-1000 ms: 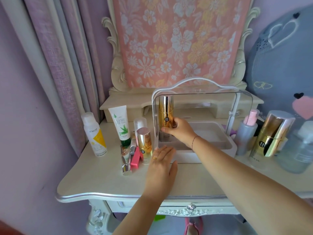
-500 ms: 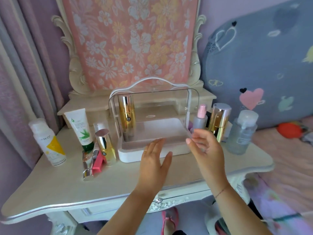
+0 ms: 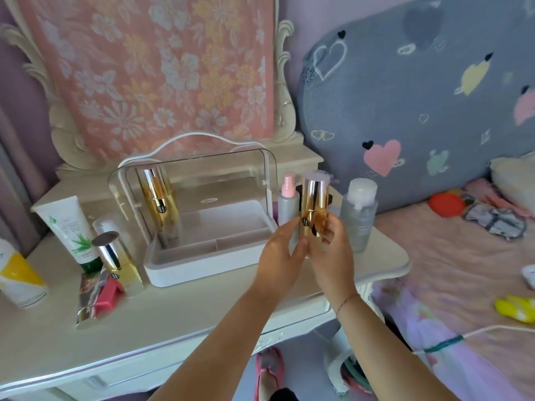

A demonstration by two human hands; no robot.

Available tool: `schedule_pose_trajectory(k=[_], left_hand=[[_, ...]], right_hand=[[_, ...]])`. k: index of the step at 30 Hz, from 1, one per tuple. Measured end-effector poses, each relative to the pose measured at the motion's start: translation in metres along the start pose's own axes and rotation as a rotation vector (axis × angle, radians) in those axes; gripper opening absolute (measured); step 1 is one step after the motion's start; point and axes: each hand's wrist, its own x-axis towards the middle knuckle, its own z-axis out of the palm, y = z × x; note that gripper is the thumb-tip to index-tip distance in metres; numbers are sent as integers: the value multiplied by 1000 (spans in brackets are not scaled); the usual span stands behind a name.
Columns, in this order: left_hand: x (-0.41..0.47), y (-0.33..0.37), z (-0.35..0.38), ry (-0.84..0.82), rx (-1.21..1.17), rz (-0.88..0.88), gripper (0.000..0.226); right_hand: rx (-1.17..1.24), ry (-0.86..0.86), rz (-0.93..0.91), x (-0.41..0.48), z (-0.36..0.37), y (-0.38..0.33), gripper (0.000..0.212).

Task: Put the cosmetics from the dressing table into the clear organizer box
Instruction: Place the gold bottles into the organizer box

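Pinching gold bottle (image 3: 313, 209) between fingers (image 3: 330, 231)

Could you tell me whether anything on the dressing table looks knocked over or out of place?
Mostly tidy. The one oddity is a silver tube lying flat beside a pink stick at the table's front left, while the other bottles stand upright. Nothing looks spilled.

Between our hands we see a mirror-glossy gold metallic bottle (image 3: 314, 209), left of them a clear smooth plastic organizer box (image 3: 260, 169), under them a satin-painted worktop (image 3: 173, 319).
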Motion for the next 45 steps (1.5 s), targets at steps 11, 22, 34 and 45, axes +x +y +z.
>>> schedule_pose_trajectory(k=[11, 22, 34, 45], left_hand=[[-15, -9, -3, -14, -202, -50, 45], [-61, -76, -111, 212, 550, 25, 50], [-68, -102, -135, 114, 649, 31, 56], [-69, -111, -134, 138, 672, 87, 53]], right_hand=[[10, -65, 22, -3, -5, -2, 38], [285, -484, -160, -37, 48, -68, 45], [-124, -608, -231, 24, 163, -67, 39], [-55, -741, 14, 45, 194, -58, 41]])
